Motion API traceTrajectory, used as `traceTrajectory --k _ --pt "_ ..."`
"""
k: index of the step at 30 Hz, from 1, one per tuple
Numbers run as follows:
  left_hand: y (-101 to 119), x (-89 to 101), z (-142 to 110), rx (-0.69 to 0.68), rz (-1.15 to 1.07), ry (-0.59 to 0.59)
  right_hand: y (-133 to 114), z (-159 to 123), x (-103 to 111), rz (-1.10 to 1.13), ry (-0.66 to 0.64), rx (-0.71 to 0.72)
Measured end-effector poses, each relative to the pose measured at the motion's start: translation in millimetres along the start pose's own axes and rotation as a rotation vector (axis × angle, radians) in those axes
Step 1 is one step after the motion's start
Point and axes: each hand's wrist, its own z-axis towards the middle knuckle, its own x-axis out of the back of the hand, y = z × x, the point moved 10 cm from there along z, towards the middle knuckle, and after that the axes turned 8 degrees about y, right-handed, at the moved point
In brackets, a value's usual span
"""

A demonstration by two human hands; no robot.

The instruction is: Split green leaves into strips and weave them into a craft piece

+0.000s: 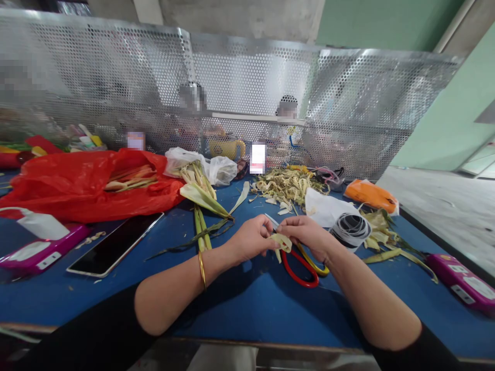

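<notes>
My left hand point(251, 238) and my right hand point(305, 236) meet above the blue table point(240, 304). Both pinch a small folded strip of pale yellow-green leaf point(281, 242) between their fingertips. Just under the hands lie scissors with one red and one yellow handle loop point(303, 268), their blades pointing away toward my left hand. A gold bangle point(201, 269) sits on my left wrist. Long green leaf stalks point(203, 206) lie to the left of my hands.
A red plastic bag point(77, 185) holding leaves lies at the left, with a phone point(116, 242) and a magenta case point(38, 252) in front. Leaf trimmings point(286, 188), white paper with black bands point(350, 226), an orange packet point(369, 196) and another magenta case point(462, 281) lie right. A perforated metal screen point(247, 87) stands behind.
</notes>
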Motion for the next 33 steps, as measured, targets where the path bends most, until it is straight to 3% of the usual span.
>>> traceTrajectory --k 12,18,22,26,33 --pt "5 -14.1 -10 0.079 -0.073 -0.172 4 0 4 0.131 0.084 -0.020" --pt "4 -22.9 -16 0.079 -0.057 -0.269 7 -1 -3 0.107 0.015 -0.042" --pt "5 -30.1 -20 0.089 -0.051 -0.362 5 2 2 0.211 0.132 0.010" --pt "5 -26.1 -18 0.132 -0.120 -0.322 -2 2 7 0.256 0.180 0.078" --pt "-5 -23.0 -14 0.259 -0.270 -0.279 0 -1 -2 0.279 0.022 -0.016"
